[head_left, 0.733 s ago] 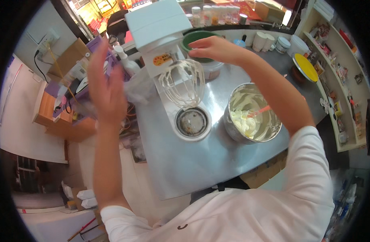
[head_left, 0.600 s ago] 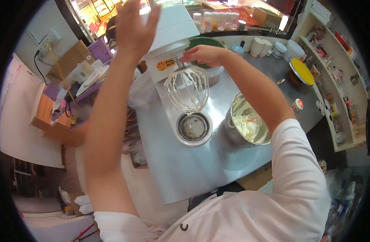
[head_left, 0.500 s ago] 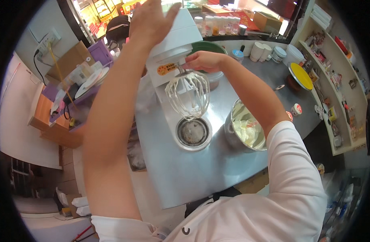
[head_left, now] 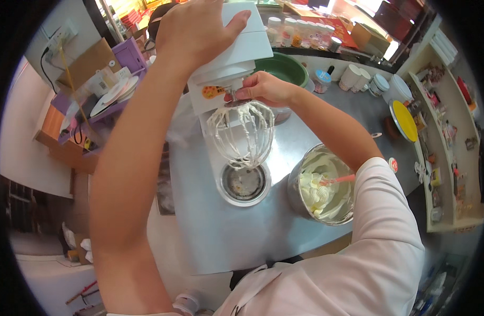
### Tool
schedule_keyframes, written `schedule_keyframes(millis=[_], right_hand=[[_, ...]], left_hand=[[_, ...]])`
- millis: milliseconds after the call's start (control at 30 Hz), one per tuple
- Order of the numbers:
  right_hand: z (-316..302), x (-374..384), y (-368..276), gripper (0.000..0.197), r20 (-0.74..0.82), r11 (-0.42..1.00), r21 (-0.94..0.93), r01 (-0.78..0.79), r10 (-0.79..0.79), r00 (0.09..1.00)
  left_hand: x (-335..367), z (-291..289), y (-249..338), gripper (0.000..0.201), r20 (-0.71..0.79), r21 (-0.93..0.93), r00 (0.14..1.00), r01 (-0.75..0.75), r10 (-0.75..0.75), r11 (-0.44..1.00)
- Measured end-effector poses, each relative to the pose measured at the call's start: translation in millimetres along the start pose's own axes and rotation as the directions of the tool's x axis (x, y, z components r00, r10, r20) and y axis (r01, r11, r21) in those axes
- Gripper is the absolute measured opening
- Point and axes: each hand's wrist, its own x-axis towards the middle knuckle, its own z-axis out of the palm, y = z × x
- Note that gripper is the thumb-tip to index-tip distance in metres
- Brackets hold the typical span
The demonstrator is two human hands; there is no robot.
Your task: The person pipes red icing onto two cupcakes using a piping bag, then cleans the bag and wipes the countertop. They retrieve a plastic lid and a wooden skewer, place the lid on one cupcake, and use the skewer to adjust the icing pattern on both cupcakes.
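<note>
A white stand mixer [head_left: 246, 46] stands on the metal table, its head raised at the top of the view. My left hand [head_left: 195, 32] lies on the mixer's head with the thumb stretched out; its other fingertips run past the top edge. Below the head, my right hand [head_left: 264, 88] pinches the top of a balloon whisk [head_left: 250, 126], where it meets the mixer's shaft. White cream coats the wires. Under the whisk is the mixer's round base seat [head_left: 245, 202]. To the right sits a metal bowl [head_left: 299, 199] of pale cream [head_left: 316, 194], a pink-handled tool [head_left: 341, 179] leaning in it.
A green basin [head_left: 290, 67] stands behind my right hand. Tubs, cups and jars [head_left: 350, 76] line the back of the table [head_left: 221, 245]. A yellow round board [head_left: 404, 121] is at the right, by crowded shelves [head_left: 448, 179]. Purple shelving [head_left: 130, 58] stands at the left.
The view has tilted and shifted. Both hands keep to the mixer's head and the whisk's top. The pink handle in the bowl now shows beside my right arm.
</note>
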Motion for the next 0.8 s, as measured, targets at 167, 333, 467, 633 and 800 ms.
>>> schedule_keyframes(millis=[167,333,467,633,800], right_hand=[[13.8,0.0,-9.3,0.022,-0.166,0.991,-0.110,-0.078,0.059,0.984],[52.7,-8.8,-28.8,0.024,-0.489,0.894,-0.373,-0.248,0.037,0.872],[48.5,-1.5,-2.2,0.027,-0.599,0.752,-0.558,-0.350,-0.074,0.797],[68.7,-1.7,7.5,0.032,-0.734,0.685,-0.532,-0.499,-0.078,0.675],[121.4,-42.6,26.6,0.045,-0.594,0.433,-0.739,-0.517,-0.056,0.802]], left_hand=[[-2.6,3.5,-5.0,0.049,-0.022,-0.041,1.000,-0.009,0.008,0.999],[-7.1,11.6,-9.1,0.045,-0.039,-0.063,0.997,-0.072,0.070,0.995],[-9.9,13.1,1.6,0.044,0.000,-0.103,0.998,-0.067,0.067,0.992],[-13.4,-0.2,-1.3,0.046,0.016,-0.035,1.000,-0.025,0.026,0.999],[-13.0,8.8,4.2,0.046,-0.029,-0.097,0.994,-0.111,0.109,0.989]])
